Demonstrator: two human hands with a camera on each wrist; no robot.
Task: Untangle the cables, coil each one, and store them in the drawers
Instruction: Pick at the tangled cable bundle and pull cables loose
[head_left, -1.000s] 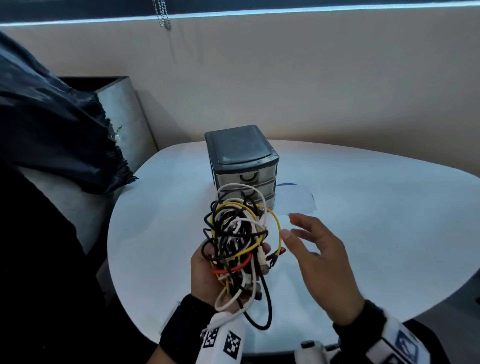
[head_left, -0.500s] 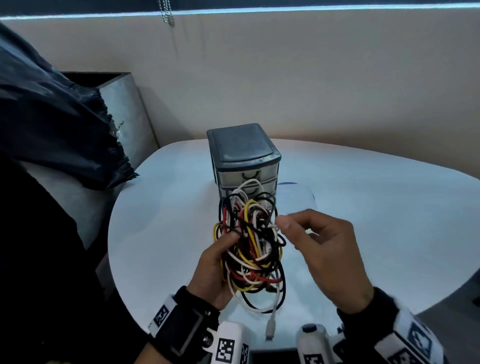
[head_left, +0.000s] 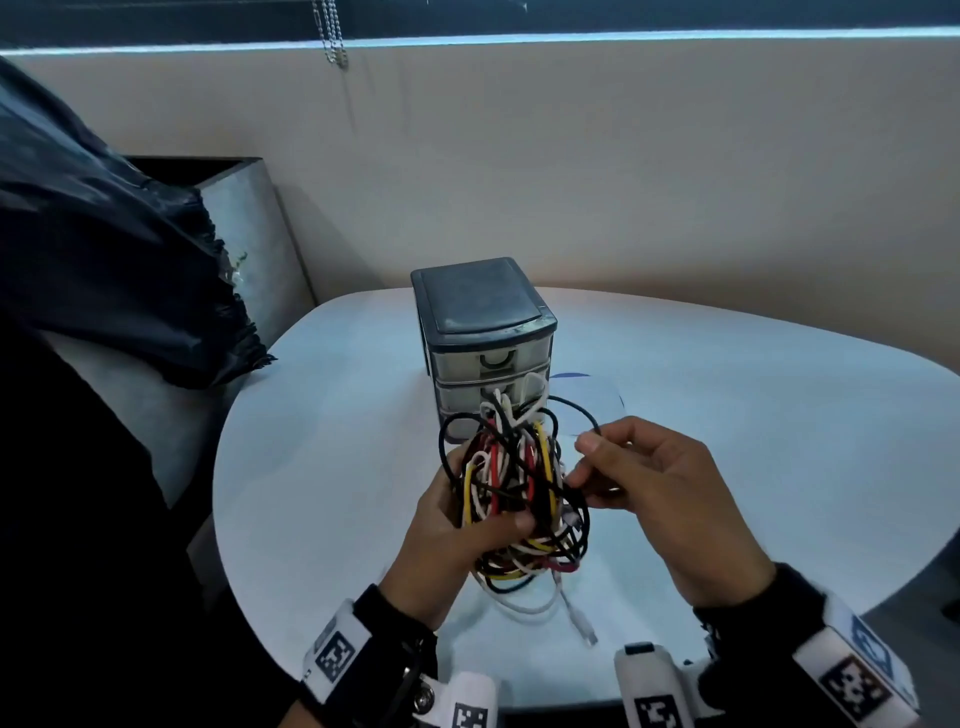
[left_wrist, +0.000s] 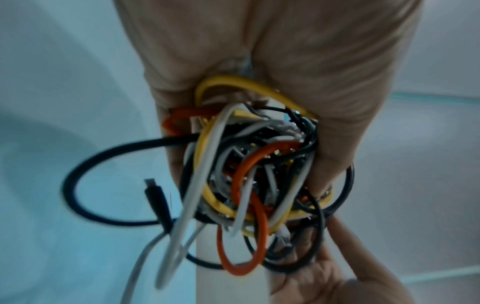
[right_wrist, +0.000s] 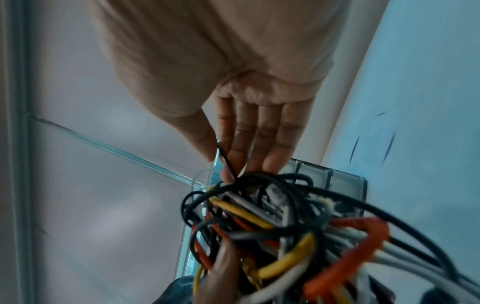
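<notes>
Beige wall runs behind the pale rounded desk (head_left: 727, 467), where a small grey drawer unit (head_left: 483, 332) stands at about 12 o'clock from the hands, its drawers closed. Held above the desk just in front of that unit is the cable tangle (head_left: 514, 493), a knot of black, white, yellow and red leads. The left hand (head_left: 457, 540) is clenched around its middle, thumb across the front. The right hand (head_left: 654, 499), at 3 o'clock from the tangle, has thumb and forefinger curled in a pinch on a thin black cable (head_left: 574, 410) looping out of the top; the right wrist view shows that strand passing between thumb and fingers. A white lead with a plug (head_left: 584, 629) dangles at 6 o'clock. The lower drawers are hidden behind the tangle, and how the leads interlock is too dense to tell. Dark fabric (head_left: 104, 260) fills the 9 o'clock side.
</notes>
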